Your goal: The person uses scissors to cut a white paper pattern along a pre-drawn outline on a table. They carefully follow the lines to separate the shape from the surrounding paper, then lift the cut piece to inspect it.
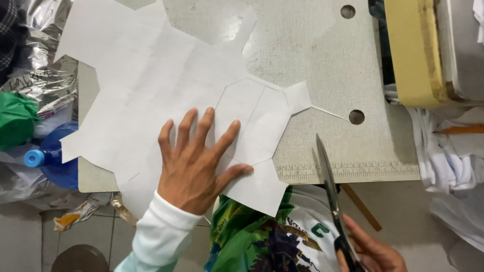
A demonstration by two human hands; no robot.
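1. Head view, lower edge of frame: right hand (375, 252) at bottom right, closed through the handles of one pair of scissors (330, 194). Blades shut, tips pointing up toward the bench edge, clear of the paper.
2. Lower centre: left hand (194, 161), white sleeve, lies open and flat, fingers spread, pressing down one white paper pattern (151, 85). Gripping nothing.
3. Paper pattern position: spread over left and centre of the bench (312, 60), lower corner overhanging the near edge. Outline irregular, several pointed tabs; pencilled lines visible near the fingers; a thin sliver trails off to the right.
4. Step, as judged: cutting paused, sheet being held steady while the scissors are brought back. A further cut would need blades opened and lined up on a drawn line, sheet kept flat.
5. Count farther off: two round holes in the bench top; one blue bottle (53, 158) at left; one tan roll (416, 50) at upper right; stacked white cloth at right.
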